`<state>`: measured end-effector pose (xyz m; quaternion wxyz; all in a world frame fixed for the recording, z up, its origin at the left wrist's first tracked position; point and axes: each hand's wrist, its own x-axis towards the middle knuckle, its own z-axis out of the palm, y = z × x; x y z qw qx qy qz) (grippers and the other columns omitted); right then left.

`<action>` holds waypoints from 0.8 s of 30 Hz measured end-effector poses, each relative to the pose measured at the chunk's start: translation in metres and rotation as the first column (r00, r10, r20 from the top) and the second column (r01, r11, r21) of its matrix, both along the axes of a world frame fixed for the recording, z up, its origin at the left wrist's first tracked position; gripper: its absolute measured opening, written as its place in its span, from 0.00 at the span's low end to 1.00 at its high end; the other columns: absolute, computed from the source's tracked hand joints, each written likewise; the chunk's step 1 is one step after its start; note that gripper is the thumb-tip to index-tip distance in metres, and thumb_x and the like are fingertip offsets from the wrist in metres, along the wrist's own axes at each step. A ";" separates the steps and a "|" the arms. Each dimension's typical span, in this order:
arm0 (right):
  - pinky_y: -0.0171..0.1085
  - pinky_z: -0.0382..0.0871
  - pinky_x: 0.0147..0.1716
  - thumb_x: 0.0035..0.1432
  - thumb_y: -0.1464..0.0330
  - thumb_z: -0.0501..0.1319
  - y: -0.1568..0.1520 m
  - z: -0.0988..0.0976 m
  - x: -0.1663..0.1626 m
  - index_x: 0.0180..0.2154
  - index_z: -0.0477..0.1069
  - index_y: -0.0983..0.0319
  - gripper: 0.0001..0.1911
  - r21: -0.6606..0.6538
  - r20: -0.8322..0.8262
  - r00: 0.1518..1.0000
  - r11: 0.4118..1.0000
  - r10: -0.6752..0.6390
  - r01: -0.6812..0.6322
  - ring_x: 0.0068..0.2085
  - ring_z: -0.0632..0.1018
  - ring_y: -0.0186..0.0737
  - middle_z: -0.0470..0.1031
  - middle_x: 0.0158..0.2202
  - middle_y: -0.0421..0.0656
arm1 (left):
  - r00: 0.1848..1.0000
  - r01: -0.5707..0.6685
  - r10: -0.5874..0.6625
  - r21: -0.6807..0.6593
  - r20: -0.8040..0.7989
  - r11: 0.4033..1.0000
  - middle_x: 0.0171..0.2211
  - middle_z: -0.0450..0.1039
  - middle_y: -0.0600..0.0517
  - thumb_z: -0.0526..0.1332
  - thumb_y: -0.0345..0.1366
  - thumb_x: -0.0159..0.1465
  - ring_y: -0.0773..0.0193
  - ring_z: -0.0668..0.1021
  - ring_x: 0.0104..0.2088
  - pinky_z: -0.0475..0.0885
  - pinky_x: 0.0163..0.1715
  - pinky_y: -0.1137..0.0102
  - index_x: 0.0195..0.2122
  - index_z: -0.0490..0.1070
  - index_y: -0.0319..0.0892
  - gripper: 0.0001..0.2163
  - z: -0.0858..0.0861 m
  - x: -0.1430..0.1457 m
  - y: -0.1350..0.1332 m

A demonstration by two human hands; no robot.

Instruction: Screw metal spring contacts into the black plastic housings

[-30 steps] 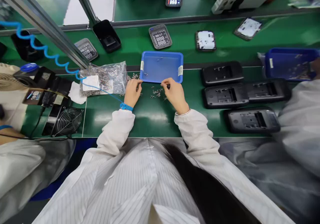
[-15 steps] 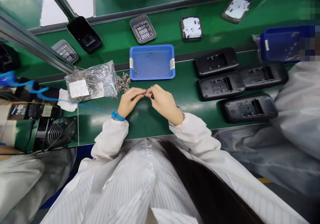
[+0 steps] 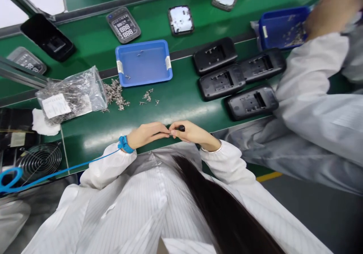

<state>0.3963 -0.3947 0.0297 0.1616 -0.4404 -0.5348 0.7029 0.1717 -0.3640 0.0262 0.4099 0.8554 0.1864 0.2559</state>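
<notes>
My left hand [image 3: 148, 133], with a blue wrist strap [image 3: 124, 144] on it, pinches a tiny metal part [image 3: 170, 134] near the front edge of the bench. Meeting it fingertip to fingertip is my right hand [image 3: 195, 133], closed around a tool with a short black handle [image 3: 181, 127]; its working end is hidden by the fingers. Beyond my hands lies a small cluster of metal parts [image 3: 148, 95]. A larger heap of such parts [image 3: 115, 93] spills beside a clear plastic bag [image 3: 75, 99]. Behind sits a shallow blue tray [image 3: 144, 68] with a few parts inside.
Several black plastic housings [image 3: 222, 82] lie to the right. A co-worker's hand [image 3: 326, 16] reaches to a darker blue tray [image 3: 272, 29] there. Display units [image 3: 124, 25] and a white-faced panel [image 3: 180, 19] are at the back. A fan [image 3: 41, 159] stands at left.
Both hands have drawn back toward my body, still together. The small cluster of metal parts now shows beyond them. The view has shifted right, and a co-worker's hand shows at the darker tray.
</notes>
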 end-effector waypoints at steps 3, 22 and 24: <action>0.29 0.49 0.17 0.56 0.46 0.60 -0.007 -0.003 0.006 0.34 0.67 0.64 0.26 -0.036 -0.098 0.993 0.997 -0.070 0.067 0.16 0.56 0.24 0.62 0.19 0.32 | 0.997 0.071 -0.070 0.074 -0.016 0.995 0.38 0.78 0.49 0.57 0.35 0.69 0.68 0.80 0.39 0.75 0.40 0.75 0.44 0.73 0.42 0.07 0.002 0.010 0.002; 0.41 0.74 0.50 0.64 0.69 0.45 -0.070 -0.014 0.048 0.57 0.68 0.69 0.25 0.612 0.710 0.406 0.790 -0.575 0.047 0.51 0.77 0.48 0.73 0.53 0.56 | 0.857 -0.516 0.515 -0.058 -0.032 0.855 0.43 0.74 0.49 0.60 0.34 0.65 0.58 0.76 0.53 0.73 0.52 0.57 0.35 0.70 0.45 0.02 -0.034 0.019 -0.051; 0.34 0.76 0.47 0.62 0.70 0.49 -0.089 -0.014 0.004 0.58 0.69 0.63 0.24 0.568 0.686 0.613 0.815 -0.391 -0.116 0.54 0.76 0.40 0.72 0.57 0.46 | 0.817 -0.575 0.573 -0.032 -0.066 0.817 0.49 0.73 0.48 0.61 0.36 0.65 0.55 0.72 0.58 0.70 0.56 0.53 0.35 0.72 0.45 0.03 -0.035 0.008 -0.062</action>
